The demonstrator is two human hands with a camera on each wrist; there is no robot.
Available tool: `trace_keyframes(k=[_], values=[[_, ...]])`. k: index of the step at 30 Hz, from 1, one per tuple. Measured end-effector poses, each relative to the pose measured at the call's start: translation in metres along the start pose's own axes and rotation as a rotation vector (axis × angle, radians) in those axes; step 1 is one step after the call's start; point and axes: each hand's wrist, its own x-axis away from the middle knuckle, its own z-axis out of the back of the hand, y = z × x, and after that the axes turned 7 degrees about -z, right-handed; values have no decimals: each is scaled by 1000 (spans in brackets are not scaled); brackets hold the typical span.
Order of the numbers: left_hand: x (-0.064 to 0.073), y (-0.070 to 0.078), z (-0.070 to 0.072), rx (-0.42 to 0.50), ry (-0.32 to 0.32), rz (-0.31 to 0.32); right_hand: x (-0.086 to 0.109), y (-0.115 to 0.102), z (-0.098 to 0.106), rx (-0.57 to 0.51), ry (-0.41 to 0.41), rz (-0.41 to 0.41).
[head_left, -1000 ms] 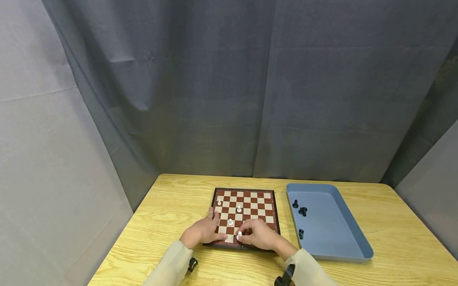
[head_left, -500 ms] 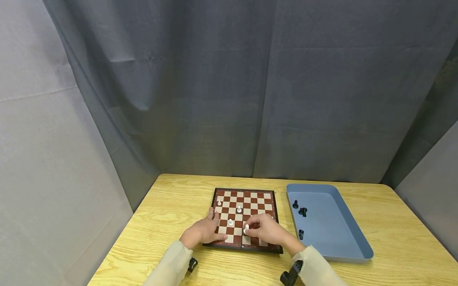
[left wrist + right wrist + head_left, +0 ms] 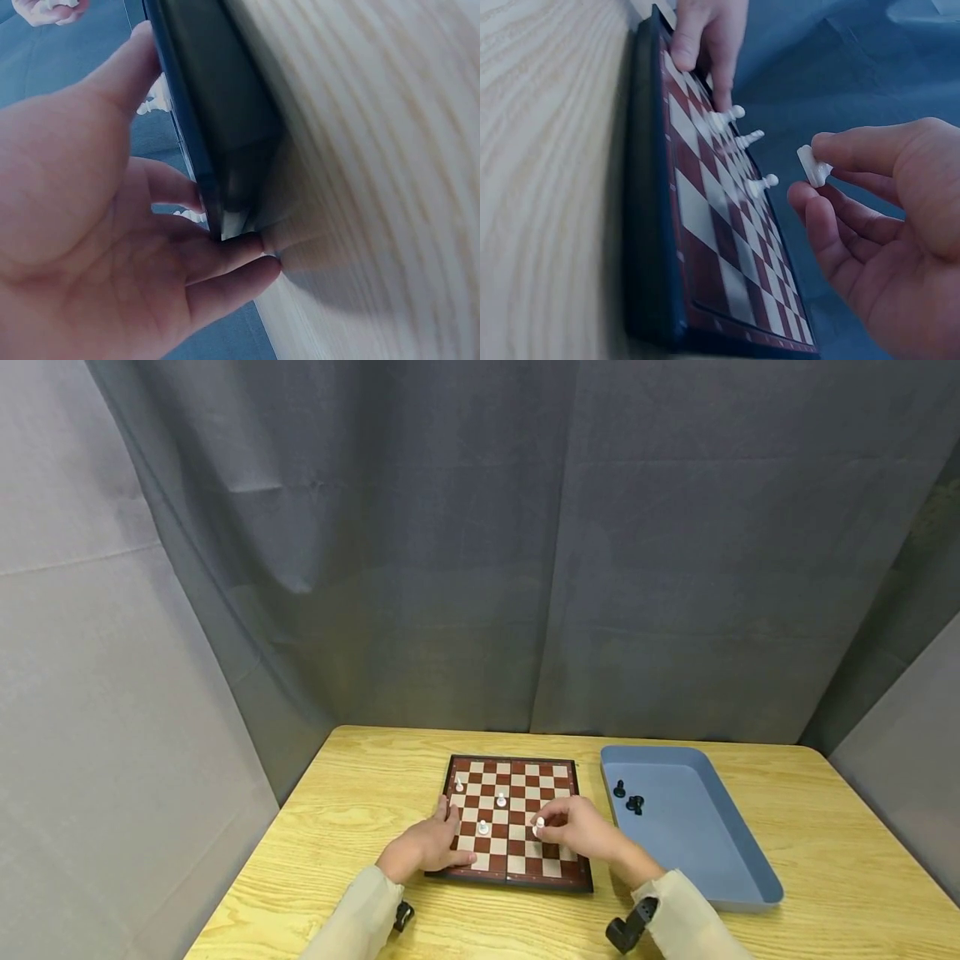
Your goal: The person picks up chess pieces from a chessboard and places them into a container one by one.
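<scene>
Presently, the right hand (image 3: 579,828) pinches a white chess piece (image 3: 539,825) clear above the chessboard (image 3: 551,884); the left hand (image 3: 431,844), fingers extended, touches its edge. Step judged: transfer; next move calls for controlled lowering.

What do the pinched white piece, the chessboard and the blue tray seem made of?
White piece: probably plastic, smooth and evenly coloured.
Chessboard: likely plastic, its smooth dark sides showing no grain; painted wood possible.
Blue tray: probably moulded plastic, matte, uniform colour, rounded corners.

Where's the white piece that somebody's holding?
In the head view, the right hand holds the white piece over the right half of the chessboard, left of the blue tray.
</scene>
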Motion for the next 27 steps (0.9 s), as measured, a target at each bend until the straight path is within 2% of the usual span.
trace_keyframes(k=[4, 10, 27], values=[[0, 0, 0, 3, 0, -7, 4, 4, 11, -15, 8, -31], [1, 1, 0, 5, 8, -9, 11, 11, 27, 34, 54, -32], [1, 1, 1, 7, 11, -5, 30, 44, 72, 53, 137, -91]])
